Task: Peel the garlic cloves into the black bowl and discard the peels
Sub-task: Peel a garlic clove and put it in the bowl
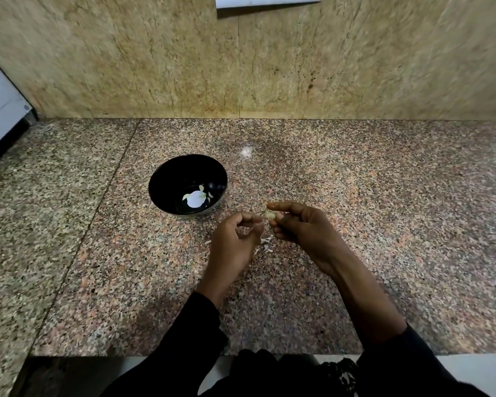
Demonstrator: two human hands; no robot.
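**K:** Between the two hands, what's held?

**R:** One garlic clove (270, 215). Right hand (304, 224) pinches it between thumb and fingertips, index finger stretched over the top. The clove looks partly skinned, with a thin strip sticking up from it; blur hides the detail.

**K:** Left hand?

**R:** Left hand (234, 242) sits just left of the pinch, fingers curled, fingertips right at the clove. Looks like it's pinching a bit of skin, but I can't tell for sure.

**K:** Bowl?

**R:** Black bowl (188, 186) is up and left of the pinch, near but not touching either hand. It stands upright on the counter (384, 224). Peeled cloves (196, 197) lie at its bottom, pale against a bright glare spot.

**K:** Peels?

**R:** Small white peels (265, 243) lie on the counter directly below the pinch, between the two hands. One more scrap (208, 242) lies just left of the left hand.

**K:** Anything else nearby?

**R:** A white speck (246, 151) on the counter, well above the pinch. Both arms wear black sleeves (184, 345).
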